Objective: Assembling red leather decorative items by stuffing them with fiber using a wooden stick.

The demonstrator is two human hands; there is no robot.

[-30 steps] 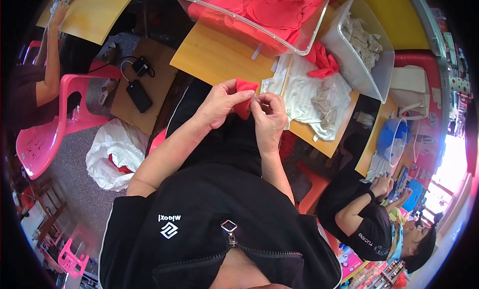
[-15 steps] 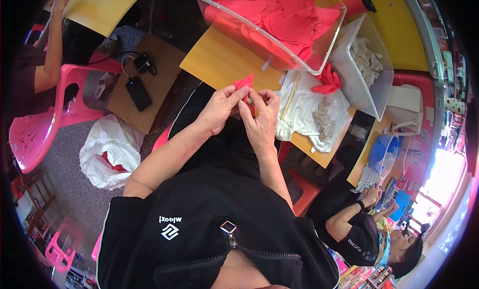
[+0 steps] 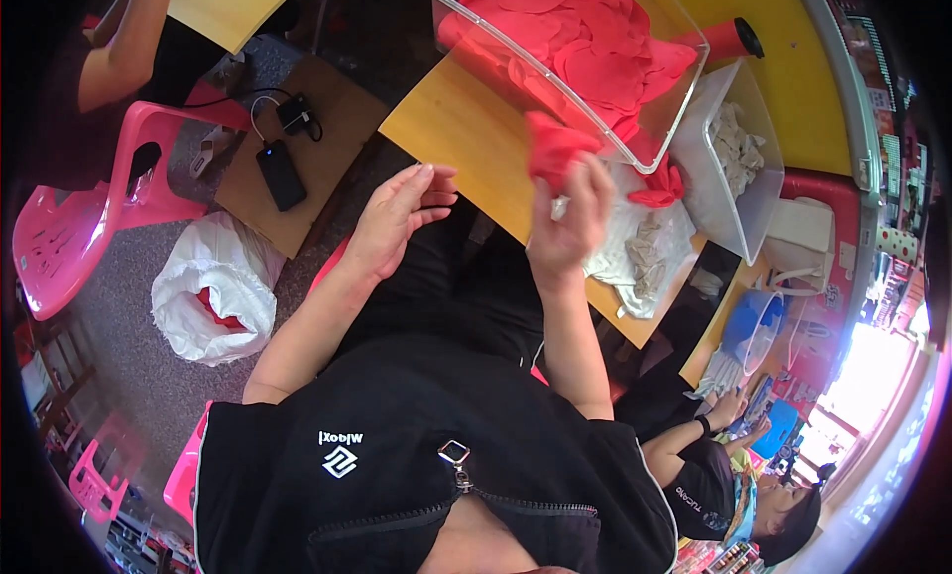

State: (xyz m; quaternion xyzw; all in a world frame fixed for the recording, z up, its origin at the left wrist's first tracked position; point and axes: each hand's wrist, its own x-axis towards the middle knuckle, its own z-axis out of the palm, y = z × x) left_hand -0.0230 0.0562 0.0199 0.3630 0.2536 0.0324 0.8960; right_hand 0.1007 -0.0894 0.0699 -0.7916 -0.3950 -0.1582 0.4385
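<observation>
My right hand point(image 3: 575, 212), smeared by motion, has its fingers on a red fabric piece point(image 3: 557, 148), held up in front of the large clear bin point(image 3: 643, 166). That bin is heaped with flat, rounded red fabric pieces point(image 3: 585, 39). Over my lap, my left hand point(image 3: 397, 217) holds nothing; its fingers are loosely curved and apart from the thumb. A second red bundle point(image 3: 657, 187) lies beside the bin's near corner, on a white cloth point(image 3: 635, 291) partly hidden behind my right hand.
A smaller clear bin point(image 3: 699, 182) of crumpled pale cloth stands to the right on the yellow table point(image 3: 446, 118). On the left are a cardboard sheet point(image 3: 337, 108) with a black phone point(image 3: 282, 177), a white sack point(image 3: 188, 267) and a pink chair point(image 3: 69, 237). People sit left and right.
My hands have parted from their shared hold on the red piece. The right hand has carried it right toward the large bin; the left has let go and moved left.
</observation>
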